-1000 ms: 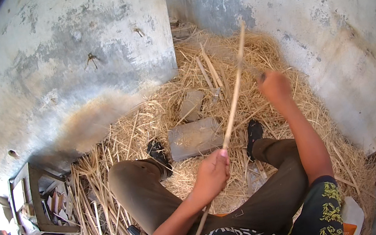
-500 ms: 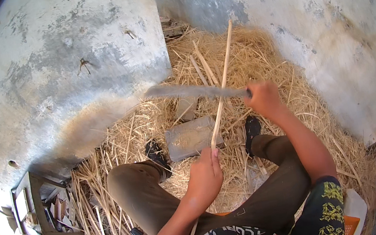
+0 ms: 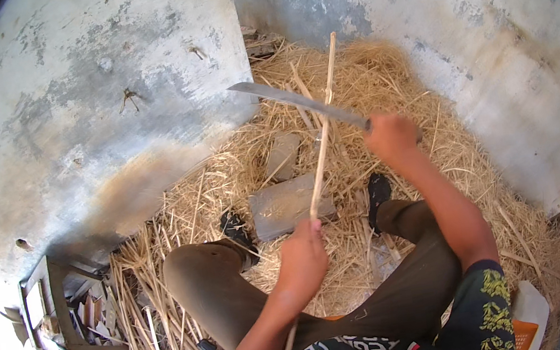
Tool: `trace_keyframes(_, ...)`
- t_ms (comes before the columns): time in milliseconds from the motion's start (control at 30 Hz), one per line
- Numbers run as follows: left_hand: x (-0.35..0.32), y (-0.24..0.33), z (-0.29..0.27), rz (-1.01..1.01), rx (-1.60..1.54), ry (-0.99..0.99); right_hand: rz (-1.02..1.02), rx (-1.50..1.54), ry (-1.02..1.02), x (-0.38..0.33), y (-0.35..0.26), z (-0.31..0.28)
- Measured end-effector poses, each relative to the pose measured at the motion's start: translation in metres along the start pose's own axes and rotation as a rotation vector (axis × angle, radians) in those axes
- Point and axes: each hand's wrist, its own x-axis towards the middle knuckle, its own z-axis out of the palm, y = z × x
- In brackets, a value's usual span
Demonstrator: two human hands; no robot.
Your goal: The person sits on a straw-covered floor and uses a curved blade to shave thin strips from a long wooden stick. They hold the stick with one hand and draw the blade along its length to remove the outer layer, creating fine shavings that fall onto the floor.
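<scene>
One knife (image 3: 294, 98) has tilted upward across one stick (image 3: 321, 162).

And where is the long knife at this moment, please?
In the head view, the long knife is above the centre, held in the right hand, its blade crossing the pale stick and pointing left.

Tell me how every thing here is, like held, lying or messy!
Left hand: closed around the stick
Stick: held, slanting
Right hand: closed around the knife
Knife: held, blade crossing the stick; touching unclear
Block: lying flat between the shoes
Shoes: worn
Straw: loose, heaped
Walls: stained, patchy
</scene>
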Motion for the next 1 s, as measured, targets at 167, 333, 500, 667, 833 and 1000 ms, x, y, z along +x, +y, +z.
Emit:
trace_keyframes(167, -0.003, 0.012, -0.008, -0.056, -0.035, -0.053, -0.208, 0.167, 0.036, -0.010, 0.000, 0.010)
trace_keyframes(333, -0.009, 0.018, 0.006, -0.047, -0.020, -0.113, 0.178, 0.001, -0.063, 0.014, 0.036, 0.022)
trace_keyframes(500, -0.005, 0.017, -0.005, -0.079, -0.073, -0.102, -0.359, 0.096, 0.111, -0.003, 0.022, 0.018)
trace_keyframes(667, -0.002, 0.013, 0.014, -0.023, -0.080, -0.203, 0.354, 0.018, -0.200, 0.024, 0.068, 0.033)
trace_keyframes(833, -0.005, 0.001, 0.012, -0.036, -0.083, -0.092, -0.199, 0.012, -0.071, 0.008, 0.032, 0.019)
trace_keyframes(1000, -0.003, 0.019, -0.003, -0.025, -0.109, -0.217, 0.444, 0.089, -0.013, 0.034, 0.097, 0.039)
